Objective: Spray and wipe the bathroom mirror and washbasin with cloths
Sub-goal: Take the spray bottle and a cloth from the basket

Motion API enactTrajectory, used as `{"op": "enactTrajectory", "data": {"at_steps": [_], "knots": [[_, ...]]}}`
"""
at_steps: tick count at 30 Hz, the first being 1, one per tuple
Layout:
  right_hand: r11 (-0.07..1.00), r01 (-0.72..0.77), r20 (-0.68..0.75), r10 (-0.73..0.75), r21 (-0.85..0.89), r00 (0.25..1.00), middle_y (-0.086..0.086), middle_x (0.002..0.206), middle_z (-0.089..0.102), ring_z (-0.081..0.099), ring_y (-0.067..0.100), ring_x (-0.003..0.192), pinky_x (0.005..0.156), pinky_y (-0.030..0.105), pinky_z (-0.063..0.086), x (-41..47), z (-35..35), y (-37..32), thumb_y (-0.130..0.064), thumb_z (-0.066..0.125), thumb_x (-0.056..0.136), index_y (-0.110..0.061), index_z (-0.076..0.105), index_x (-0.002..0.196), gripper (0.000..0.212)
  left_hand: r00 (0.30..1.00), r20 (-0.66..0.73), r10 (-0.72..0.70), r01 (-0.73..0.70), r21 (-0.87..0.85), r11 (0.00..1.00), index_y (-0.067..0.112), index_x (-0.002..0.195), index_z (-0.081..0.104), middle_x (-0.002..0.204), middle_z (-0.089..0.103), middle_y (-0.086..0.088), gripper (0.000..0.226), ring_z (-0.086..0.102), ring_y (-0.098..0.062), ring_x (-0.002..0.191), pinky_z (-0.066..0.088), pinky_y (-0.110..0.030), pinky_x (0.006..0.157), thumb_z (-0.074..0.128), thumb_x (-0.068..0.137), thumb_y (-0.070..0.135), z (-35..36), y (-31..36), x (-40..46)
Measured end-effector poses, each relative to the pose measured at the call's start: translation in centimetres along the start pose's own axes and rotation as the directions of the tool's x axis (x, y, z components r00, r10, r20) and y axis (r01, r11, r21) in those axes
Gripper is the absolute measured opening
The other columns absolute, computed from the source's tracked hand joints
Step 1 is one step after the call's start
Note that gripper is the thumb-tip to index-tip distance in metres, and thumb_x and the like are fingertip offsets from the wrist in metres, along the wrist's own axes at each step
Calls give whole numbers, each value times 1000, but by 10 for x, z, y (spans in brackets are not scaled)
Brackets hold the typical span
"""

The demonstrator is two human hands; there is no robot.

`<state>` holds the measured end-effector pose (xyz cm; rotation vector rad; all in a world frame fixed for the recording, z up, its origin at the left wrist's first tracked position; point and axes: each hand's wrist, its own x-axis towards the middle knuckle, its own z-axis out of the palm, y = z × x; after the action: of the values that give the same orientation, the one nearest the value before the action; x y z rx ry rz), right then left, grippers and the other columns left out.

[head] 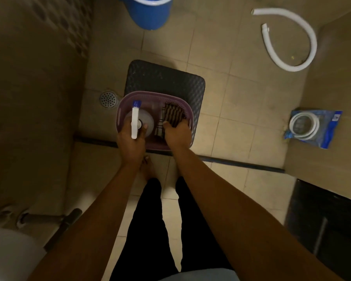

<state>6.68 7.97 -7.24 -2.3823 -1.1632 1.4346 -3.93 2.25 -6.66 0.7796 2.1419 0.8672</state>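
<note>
A purple plastic basket (187, 110) stands on a dark stool (166, 78) on the bathroom floor below me. My left hand (130, 142) grips a clear spray bottle (145, 118) with a white trigger head and blue nozzle, held upright over the basket's left side. My right hand (177, 134) is closed on a striped brown cloth (171, 113) that lies in the basket's right side. A white washbasin edge (6, 252) shows at the lower left. No mirror is in view.
A blue bucket (150, 11) stands at the top. A white hose (292, 37) curls on the tiles at upper right, and a blue packet with coiled tubing (312, 126) lies at right. A floor drain (108, 98) sits left of the stool. My legs and a bare foot are below.
</note>
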Motion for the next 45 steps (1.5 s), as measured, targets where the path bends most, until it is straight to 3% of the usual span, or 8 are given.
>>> {"op": "enactTrajectory", "data": {"at_steps": [3, 14, 19, 25, 29, 32, 36, 45], "knots": [[996, -44, -56, 48, 76, 997, 15, 131, 56, 54, 31, 120, 98, 36, 47, 2, 14, -3, -27, 69, 86, -3, 44, 135, 60, 998, 21, 61, -61, 13, 998, -3, 110, 63, 97, 69, -17, 33, 62, -19, 89, 44, -12, 76, 73, 86, 18, -5, 3, -4], [950, -81, -74, 61, -301, 995, 22, 153, 27, 31, 38, 139, 109, 49, 36, 17, 38, 1, -35, 69, 85, -1, 9, 151, 95, 991, 0, 132, -132, 31, 991, 2, 120, 62, 103, 57, 7, 40, 56, -6, 97, 37, 6, 77, 73, 86, 19, -23, 20, -6], [950, -46, -93, 18, -308, 996, 20, 148, 37, 41, 36, 134, 108, 47, 41, 19, 33, 5, -29, 69, 86, -3, 20, 149, 84, 994, -13, 111, -111, 32, 993, 1, 130, 57, 116, 67, -8, 52, 60, -9, 104, 49, -19, 90, 73, 85, 25, -30, 18, -4], [987, -5, -122, -15, -162, 992, 19, 138, 52, 52, 35, 124, 103, 48, 46, 6, 4, -10, -21, 59, 93, -2, 38, 141, 56, 990, -40, 133, -134, -13, 991, 3, 125, 60, 109, 60, 6, 46, 55, -1, 102, 42, -6, 85, 73, 86, 22, -43, 37, -12], [999, 54, -26, -54, -1, 998, 15, 133, 56, 54, 33, 122, 103, 45, 46, -11, -29, -28, -21, 48, 98, -6, 45, 139, 43, 989, -40, 139, -140, -24, 990, 2, 121, 60, 103, 59, 4, 42, 56, -8, 99, 48, -24, 86, 72, 86, 20, -59, 61, -21], [981, 33, 62, -46, 193, 997, 14, 117, 65, 62, 30, 102, 89, 40, 54, -26, -57, -39, -12, 47, 96, -6, 57, 129, 36, 986, -47, 160, -162, -38, 986, 2, 120, 60, 101, 57, 4, 40, 52, 0, 95, 44, -16, 82, 72, 87, 21, -72, 83, -30], [799, -206, 274, 54, 565, 960, 21, 103, 68, 65, 38, 96, 88, 49, 55, -56, -91, -44, -1, 46, 80, -3, 65, 101, 29, 977, -50, 209, -212, -61, 975, 12, 109, 59, 97, 57, 5, 29, 52, 5, 76, 38, 2, 70, 71, 87, 27, -89, 109, -43], [630, -206, 427, -222, 749, 877, 7, 93, 73, 70, 22, 82, 73, 32, 56, -111, -130, -65, -27, 55, 93, -13, 73, 99, 24, 969, -117, 217, -229, -103, 968, 17, 93, 57, 85, 63, -1, 23, 62, -13, 79, 50, -21, 74, 73, 84, 31, -112, 149, -70]]}}
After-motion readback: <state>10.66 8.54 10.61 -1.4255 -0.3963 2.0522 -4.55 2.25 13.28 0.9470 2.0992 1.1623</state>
